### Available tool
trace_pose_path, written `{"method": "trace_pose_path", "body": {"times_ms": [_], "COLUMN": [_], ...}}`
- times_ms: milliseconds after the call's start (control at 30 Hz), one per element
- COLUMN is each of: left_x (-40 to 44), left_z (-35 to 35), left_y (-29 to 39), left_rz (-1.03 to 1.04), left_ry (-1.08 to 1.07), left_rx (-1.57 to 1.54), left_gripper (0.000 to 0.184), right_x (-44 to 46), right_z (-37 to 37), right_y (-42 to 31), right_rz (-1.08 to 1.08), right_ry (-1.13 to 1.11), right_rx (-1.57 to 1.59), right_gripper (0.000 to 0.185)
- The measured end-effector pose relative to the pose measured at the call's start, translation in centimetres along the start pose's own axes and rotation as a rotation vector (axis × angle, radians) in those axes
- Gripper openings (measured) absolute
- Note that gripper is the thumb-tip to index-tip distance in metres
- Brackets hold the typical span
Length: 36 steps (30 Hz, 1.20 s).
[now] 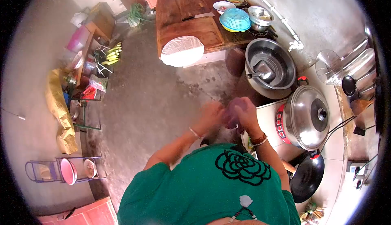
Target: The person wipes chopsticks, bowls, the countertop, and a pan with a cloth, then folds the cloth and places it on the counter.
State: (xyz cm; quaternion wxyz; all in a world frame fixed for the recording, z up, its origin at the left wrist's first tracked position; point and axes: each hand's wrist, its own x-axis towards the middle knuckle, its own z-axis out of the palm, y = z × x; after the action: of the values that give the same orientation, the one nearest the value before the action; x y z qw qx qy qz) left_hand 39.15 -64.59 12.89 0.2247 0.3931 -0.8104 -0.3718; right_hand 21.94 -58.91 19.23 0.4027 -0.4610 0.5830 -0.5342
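Observation:
Both of my hands are together in front of my chest, over the floor beside the tiled counter. My right hand [246,113] is closed on a dark purple item [233,111], whose exact nature I cannot make out. Close against its left side is my left hand [211,115], smeared by motion, so its fingers are not clear. A large lidded steel pot [306,115] with red handles stands on the counter to the right. Just beyond my hands is a wide metal basin [281,60] with a steel scoop [264,72] in it.
A wooden table [179,9] at the back bears a knife, bowls and a blue basket [235,19]. A black wok [308,178] sits on the counter at the lower right. Shelves with yellow-green vegetables [113,54] and a pink bowl [69,171] are on the left.

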Motion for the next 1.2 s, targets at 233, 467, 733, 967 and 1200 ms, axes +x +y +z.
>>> {"method": "trace_pose_path", "body": {"times_ms": [233, 467, 733, 967, 1200], "left_x": [0.5, 3.2, 4.9, 5.3, 5.5], "left_z": [-1.1, 2.9, 0.1, 4.4, 11.6], "left_y": [4.2, 2.8, 11.2, 10.8, 5.3], "left_rz": [-0.189, 0.535, 0.025, -0.138, -0.264], "left_ry": [-0.346, 0.049, 0.327, 0.412, 0.071], "left_rx": [-1.505, -0.140, -0.349, -0.734, -2.003], "left_gripper": [0.026, 0.030, 0.036, 0.034, 0.035], "right_x": [0.2, 0.2, 0.7, 6.8, 4.3], "right_z": [2.6, 1.9, 3.9, 2.0, 4.0], "right_y": [-5.7, -10.2, -9.7, -3.8, -5.4], "right_rz": [-0.169, -0.324, 0.067, -0.043, -0.392], "right_ry": [-0.421, -0.626, -0.409, -0.464, 0.281], "right_rx": [-0.266, -0.345, 1.359, 1.399, 0.037], "right_gripper": [0.033, 0.015, 0.051, 0.031, 0.012]}}
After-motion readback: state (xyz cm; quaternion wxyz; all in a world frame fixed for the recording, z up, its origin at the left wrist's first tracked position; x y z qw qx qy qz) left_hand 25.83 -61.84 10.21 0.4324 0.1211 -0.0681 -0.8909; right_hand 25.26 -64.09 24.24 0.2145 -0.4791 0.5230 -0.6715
